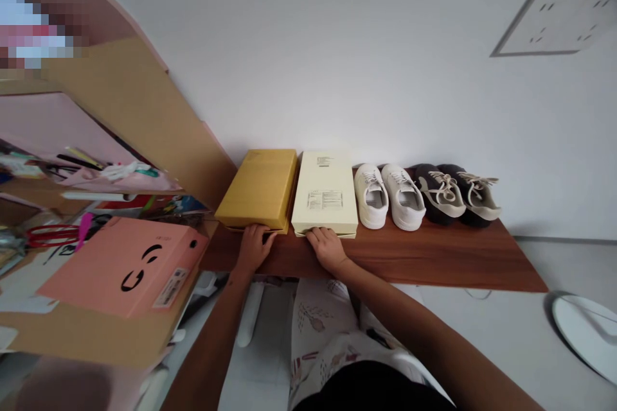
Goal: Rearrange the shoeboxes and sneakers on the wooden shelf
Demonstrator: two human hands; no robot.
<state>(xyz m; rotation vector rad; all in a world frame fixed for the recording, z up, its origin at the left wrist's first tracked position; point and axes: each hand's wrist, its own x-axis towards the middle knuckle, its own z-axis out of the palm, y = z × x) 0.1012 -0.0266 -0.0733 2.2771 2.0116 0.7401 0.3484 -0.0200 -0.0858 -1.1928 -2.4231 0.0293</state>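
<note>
1. With twelve o'clock taken toward the wall, the yellow box is found flat on the board, at nine o'clock from the cream box; only a narrow gap is left between them.
2. The left hand is placed at the yellow box's six o'clock edge, fingers bent against it and thumb set apart toward two o'clock. Whether the box is gripped or merely touched cannot be told, as the fingertips are hidden.
3. The right hand is laid at the cream box's six o'clock edge, left of its middle, fingers bent; here too a firm hold cannot be confirmed.
4. The step in hand is judged to be the squaring of both front edges, so pressure is best applied evenly and low, where box and lid would be moved together.
5. The right hand would be better centred, since an off-centre push could turn the cream box.
6. Little sideways force should be used: the white shoes are set just beside it at three o'clock, with the dark shoes farther along.
7. The front edges should be checked against the board's six o'clock edge, where bare wood is seen.
</note>
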